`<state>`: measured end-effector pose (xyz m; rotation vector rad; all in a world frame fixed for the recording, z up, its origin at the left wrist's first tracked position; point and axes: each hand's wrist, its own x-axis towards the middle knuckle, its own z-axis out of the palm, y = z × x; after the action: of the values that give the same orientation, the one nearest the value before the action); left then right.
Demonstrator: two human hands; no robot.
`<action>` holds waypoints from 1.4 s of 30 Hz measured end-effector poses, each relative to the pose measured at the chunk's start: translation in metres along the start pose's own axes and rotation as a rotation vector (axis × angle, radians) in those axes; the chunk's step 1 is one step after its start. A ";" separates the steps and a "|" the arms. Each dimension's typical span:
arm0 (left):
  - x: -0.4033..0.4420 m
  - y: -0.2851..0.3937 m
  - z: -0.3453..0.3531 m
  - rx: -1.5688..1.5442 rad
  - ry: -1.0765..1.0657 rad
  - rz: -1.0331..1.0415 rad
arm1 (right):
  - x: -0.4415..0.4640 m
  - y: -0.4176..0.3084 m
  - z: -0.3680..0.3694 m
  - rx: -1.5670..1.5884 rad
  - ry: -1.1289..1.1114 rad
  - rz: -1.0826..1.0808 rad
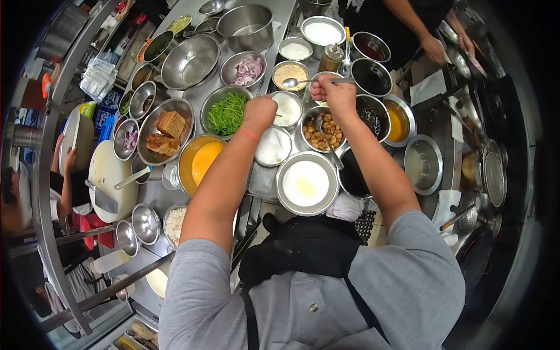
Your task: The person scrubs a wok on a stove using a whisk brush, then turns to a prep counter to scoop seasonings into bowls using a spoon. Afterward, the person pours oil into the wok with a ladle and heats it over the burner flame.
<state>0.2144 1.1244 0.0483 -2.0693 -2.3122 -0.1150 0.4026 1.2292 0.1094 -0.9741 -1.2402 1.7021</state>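
We see the right hand [326,93] with its grip closed: thumb and fingers pinch the handle of a metal spoon [290,83], whose end pokes out past the knuckles. The spoon lies nearly level, its scoop pointing left above the near part of a bowl [274,80] of pale yellow powder [290,70]. We cannot tell whether the scoop touches the powder.

The left hand [261,111] is above the right side of a metal bowl [203,123] of chopped greens [224,116], just beside a bowl of white powder [287,108]. We see the back of this hand, with the fingers curled down and mostly hidden, so we cannot tell how far open its grip is or whether it has hold of anything. A red band [249,135] circles that wrist.

Below the right hand, brown cubes [326,139] fill another bowl, where a second spoon [336,158] leans with its handle over the rim. A squeeze bottle [331,58] stands just beyond the right hand. Nearer the body, between the forearms, we find a wide bowl of white liquid [303,178]. Sliced onion [248,70] sits in a bowl beyond the greens.
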 end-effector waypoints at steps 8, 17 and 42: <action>0.014 0.015 0.012 0.102 -0.136 0.142 | 0.015 0.006 -0.022 -0.087 0.070 -0.021; 0.003 0.009 -0.039 -0.082 0.113 -0.160 | 0.075 0.049 -0.004 -0.346 -0.014 -0.073; -0.253 0.015 -0.144 -0.428 0.357 -0.664 | 0.096 0.072 0.001 -0.178 0.005 0.098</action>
<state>0.2547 0.8640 0.1725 -1.1421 -2.7711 -0.9736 0.3532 1.3018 0.0283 -1.1608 -1.3783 1.6839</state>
